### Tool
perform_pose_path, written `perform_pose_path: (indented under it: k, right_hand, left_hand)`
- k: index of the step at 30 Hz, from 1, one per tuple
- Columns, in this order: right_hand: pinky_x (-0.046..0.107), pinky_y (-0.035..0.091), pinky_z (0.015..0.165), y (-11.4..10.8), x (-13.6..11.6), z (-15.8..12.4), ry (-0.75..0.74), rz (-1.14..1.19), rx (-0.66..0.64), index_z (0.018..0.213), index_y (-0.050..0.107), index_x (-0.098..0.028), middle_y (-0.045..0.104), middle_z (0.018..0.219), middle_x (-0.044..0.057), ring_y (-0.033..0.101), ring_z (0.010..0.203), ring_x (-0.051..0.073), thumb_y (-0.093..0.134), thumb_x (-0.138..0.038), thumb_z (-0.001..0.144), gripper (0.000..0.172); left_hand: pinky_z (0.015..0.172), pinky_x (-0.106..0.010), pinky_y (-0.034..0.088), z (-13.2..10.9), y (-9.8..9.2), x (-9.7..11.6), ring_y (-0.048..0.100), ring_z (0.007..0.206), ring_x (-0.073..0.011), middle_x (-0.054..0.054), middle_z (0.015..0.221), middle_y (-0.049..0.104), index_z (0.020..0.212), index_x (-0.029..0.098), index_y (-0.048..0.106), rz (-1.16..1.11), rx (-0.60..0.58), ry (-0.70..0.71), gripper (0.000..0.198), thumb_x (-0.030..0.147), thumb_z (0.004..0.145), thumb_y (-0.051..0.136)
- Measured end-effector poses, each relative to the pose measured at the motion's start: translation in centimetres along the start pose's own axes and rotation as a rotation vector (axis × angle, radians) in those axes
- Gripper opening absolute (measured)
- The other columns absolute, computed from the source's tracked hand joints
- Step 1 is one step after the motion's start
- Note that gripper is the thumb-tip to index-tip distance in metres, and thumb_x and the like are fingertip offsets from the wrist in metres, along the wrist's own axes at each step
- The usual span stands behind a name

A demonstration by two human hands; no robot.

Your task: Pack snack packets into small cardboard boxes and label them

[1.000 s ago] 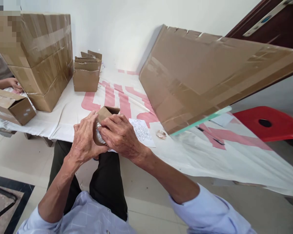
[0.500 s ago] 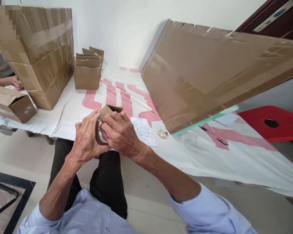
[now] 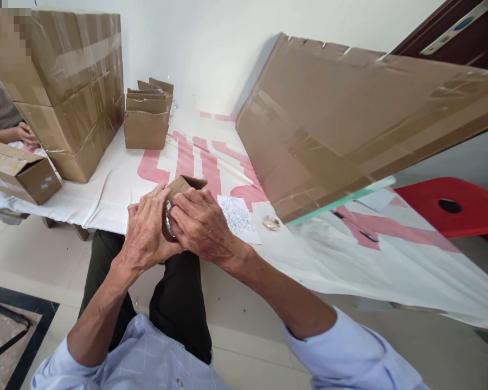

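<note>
Cardboard box (image 3: pixel 179 185) is gripped between the curled left hand (image 3: pixel 145 230) and right hand (image 3: pixel 201 223), shiny silvery material (image 3: pixel 169 218) being exposed between them.

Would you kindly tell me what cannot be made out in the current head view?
Head view, hidden: what the silvery material at the small box is; the left hand and right hand cover most of it.
Head view, too small: what the outlines on the sheet depict.
Head view, too small: what the other person's hand, beside the stack, is doing.
Head view, cut off: the red stool, by the right edge.
</note>
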State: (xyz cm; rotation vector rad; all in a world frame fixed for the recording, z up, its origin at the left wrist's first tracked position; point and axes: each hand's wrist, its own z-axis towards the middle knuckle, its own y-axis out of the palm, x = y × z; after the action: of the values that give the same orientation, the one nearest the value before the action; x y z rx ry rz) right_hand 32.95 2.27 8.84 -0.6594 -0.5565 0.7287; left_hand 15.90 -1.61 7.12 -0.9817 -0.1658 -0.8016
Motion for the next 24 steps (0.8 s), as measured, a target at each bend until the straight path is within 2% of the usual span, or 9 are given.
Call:
perform_pose_path:
  k: [5,11,16,24]
  right_hand:
    - [0.040,0.041,0.083,-0.5,0.6,-0.8,0.059,0.043,0.057,0.084,0.069,-0.021,0.067,0.094,0.009,0.050,0.092,0.025,0.054,-0.012,0.103,0.026]
    - [0.041,0.040,0.081,-0.8,0.6,-1.3,-0.011,0.022,0.106,0.079,0.067,-0.021,0.064,0.087,0.007,0.051,0.089,0.023,0.055,-0.010,0.101,0.027]
    - [0.042,0.041,0.081,-0.6,0.4,-1.4,-0.004,0.022,0.125,0.077,0.067,-0.021,0.064,0.085,0.006,0.052,0.089,0.023,0.056,-0.008,0.098,0.027]
    - [0.043,0.040,0.083,-0.4,0.3,-1.2,0.046,0.075,0.089,0.079,0.069,-0.020,0.064,0.087,0.008,0.053,0.093,0.026,0.056,-0.009,0.097,0.025]
  left_hand:
    - [0.112,-0.055,0.043,0.3,0.4,0.8,0.052,0.151,-0.0422,-0.027,0.164,0.052,0.155,0.017,0.041,0.025,-0.002,-0.007,0.089,0.031,0.075,0.077]
    - [0.113,-0.056,0.043,0.4,0.5,1.1,0.050,0.152,-0.0440,-0.025,0.166,0.050,0.155,0.019,0.041,0.017,-0.032,-0.022,0.094,0.029,0.070,0.080]
    - [0.113,-0.055,0.043,0.3,0.4,1.0,0.051,0.152,-0.0428,-0.026,0.165,0.051,0.155,0.018,0.040,0.024,-0.027,-0.006,0.093,0.026,0.070,0.078]
    - [0.114,-0.055,0.042,0.3,0.6,1.3,0.051,0.152,-0.0412,-0.025,0.164,0.053,0.154,0.019,0.042,0.036,-0.024,-0.030,0.088,0.026,0.073,0.074]
